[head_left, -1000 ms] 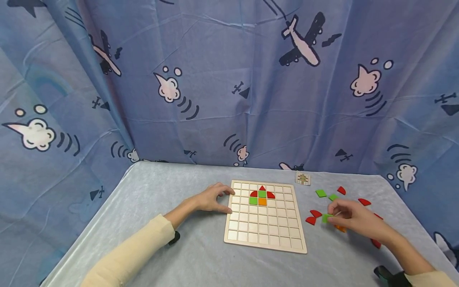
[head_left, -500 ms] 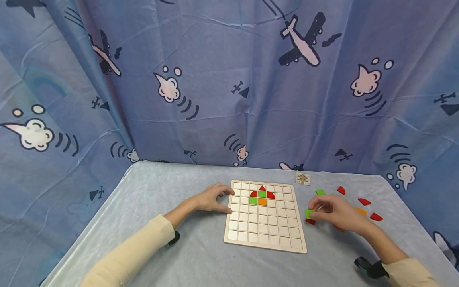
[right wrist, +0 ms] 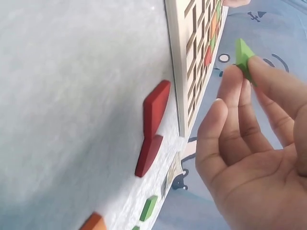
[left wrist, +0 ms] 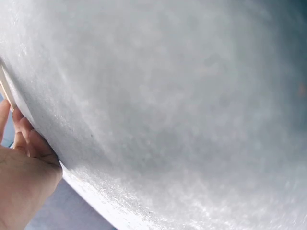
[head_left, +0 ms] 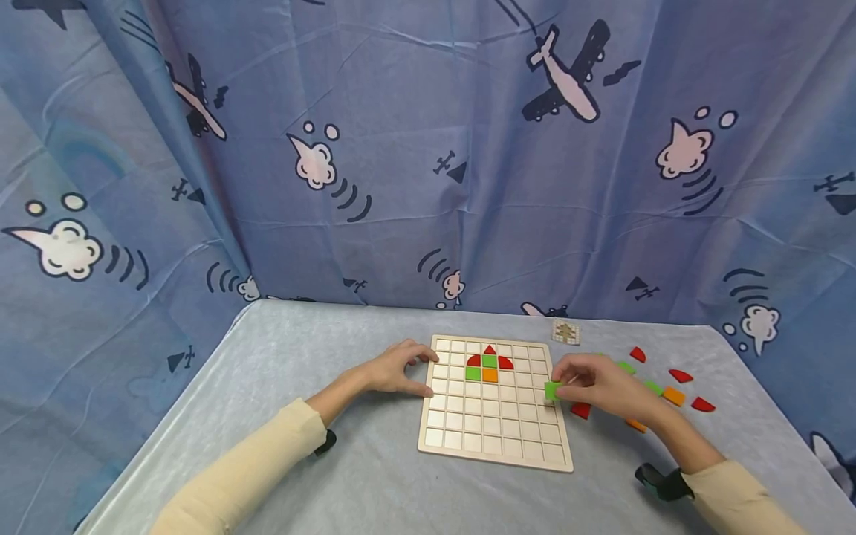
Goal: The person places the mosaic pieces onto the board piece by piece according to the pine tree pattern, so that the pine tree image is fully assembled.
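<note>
Pinching a small green tile [head_left: 552,390] between thumb and fingertips, the right hand [head_left: 598,386] hovers over the right edge of the wooden grid board [head_left: 493,438], while the left hand [head_left: 394,369] rests with relaxed, lightly curled fingers against the board's left edge, holding nothing. The tile sits only at the fingertips, so a loosened pinch could drop it askew across the grid lines. A tilted tile might catch on a cell wall and not seat flat. The filled cells [head_left: 489,367] lie at the far middle; a careless hand could nudge them, or brush the loose red pieces [right wrist: 153,127] just right of the board
</note>
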Demonstrator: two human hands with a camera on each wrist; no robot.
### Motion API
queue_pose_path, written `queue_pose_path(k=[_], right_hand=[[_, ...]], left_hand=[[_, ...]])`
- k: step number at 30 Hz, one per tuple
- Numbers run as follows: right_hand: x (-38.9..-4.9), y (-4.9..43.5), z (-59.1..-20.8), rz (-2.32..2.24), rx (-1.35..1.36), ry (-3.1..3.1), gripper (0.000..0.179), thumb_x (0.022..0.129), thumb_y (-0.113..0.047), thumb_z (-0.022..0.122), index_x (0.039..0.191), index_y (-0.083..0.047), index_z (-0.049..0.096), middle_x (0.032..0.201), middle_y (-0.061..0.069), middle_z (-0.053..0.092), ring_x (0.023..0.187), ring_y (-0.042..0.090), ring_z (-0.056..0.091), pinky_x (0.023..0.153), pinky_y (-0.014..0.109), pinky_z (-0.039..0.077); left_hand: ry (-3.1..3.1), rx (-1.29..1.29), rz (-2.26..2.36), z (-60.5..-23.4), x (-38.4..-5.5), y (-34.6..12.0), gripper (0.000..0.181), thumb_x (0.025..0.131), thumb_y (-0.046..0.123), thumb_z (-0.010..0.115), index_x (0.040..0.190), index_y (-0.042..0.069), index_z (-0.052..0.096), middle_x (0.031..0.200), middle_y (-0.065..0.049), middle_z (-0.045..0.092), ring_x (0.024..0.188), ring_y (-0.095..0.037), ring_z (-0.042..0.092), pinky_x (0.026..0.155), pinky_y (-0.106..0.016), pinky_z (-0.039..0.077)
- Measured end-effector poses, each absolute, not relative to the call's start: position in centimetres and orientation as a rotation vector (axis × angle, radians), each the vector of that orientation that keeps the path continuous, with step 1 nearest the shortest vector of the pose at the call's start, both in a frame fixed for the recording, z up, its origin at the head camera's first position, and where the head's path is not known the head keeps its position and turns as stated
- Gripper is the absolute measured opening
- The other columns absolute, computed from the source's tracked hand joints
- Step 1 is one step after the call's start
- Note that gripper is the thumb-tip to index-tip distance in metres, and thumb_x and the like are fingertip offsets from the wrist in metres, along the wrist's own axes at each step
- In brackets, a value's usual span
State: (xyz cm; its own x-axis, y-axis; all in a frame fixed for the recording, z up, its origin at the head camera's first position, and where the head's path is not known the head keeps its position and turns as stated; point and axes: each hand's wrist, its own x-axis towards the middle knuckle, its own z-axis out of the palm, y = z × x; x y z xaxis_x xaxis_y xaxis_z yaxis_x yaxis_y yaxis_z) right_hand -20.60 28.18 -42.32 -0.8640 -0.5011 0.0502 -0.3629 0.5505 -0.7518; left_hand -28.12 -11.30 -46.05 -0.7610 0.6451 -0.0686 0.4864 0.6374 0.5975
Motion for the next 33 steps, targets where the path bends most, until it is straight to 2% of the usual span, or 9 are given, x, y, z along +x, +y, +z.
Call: queue_pose_path(k=[11,19,25,33], right_hand=[[-22.8,26.0,-42.9,-1.148,-0.69,2.684,0.016,0.087,-0.022,0.076,0.099,-0.014,0.069,0.093,0.002,0.068,0.082,0.006,0.06,0.072,0.021,0.053],[-24.6,24.1,-43.5,-1.143,-0.655,2.672,0.015,0.087,-0.019,0.076,0.097,-0.01,0.071,0.095,0.005,0.071,0.085,0.012,0.062,0.077,0.022,0.054],[-25.5,23.0,-44.0,-1.117,-0.695,2.693,0.012,0.086,-0.014,0.076,0.096,-0.008,0.072,0.087,0.004,0.072,0.079,0.01,0.062,0.076,0.024,0.053],[-25.8,22.0,-44.1,-1.119,-0.712,2.692,0.01,0.085,-0.009,0.076,0.094,-0.006,0.072,0.086,0.007,0.073,0.077,0.013,0.061,0.072,0.024,0.052]], left_hand=[[2.583,0.922,0.821,-45.9,-28.1,-11.3,0.059,0.08,0.038,0.082,0.131,0.022,0.057,0.128,-0.004,0.055,0.115,-0.021,0.055,0.103,-0.04,0.046],[2.586,0.925,0.815,-45.9,-28.1,-11.2,0.059,0.08,0.038,0.082,0.131,0.022,0.057,0.128,-0.005,0.056,0.114,-0.021,0.055,0.102,-0.04,0.046],[2.589,0.928,0.811,-45.9,-28.1,-11.2,0.059,0.08,0.038,0.082,0.131,0.021,0.058,0.128,-0.005,0.055,0.114,-0.021,0.056,0.102,-0.039,0.047],[2.58,0.922,0.821,-45.8,-28.0,-11.2,0.059,0.08,0.036,0.082,0.131,0.021,0.057,0.129,-0.006,0.055,0.115,-0.022,0.055,0.103,-0.04,0.046]])
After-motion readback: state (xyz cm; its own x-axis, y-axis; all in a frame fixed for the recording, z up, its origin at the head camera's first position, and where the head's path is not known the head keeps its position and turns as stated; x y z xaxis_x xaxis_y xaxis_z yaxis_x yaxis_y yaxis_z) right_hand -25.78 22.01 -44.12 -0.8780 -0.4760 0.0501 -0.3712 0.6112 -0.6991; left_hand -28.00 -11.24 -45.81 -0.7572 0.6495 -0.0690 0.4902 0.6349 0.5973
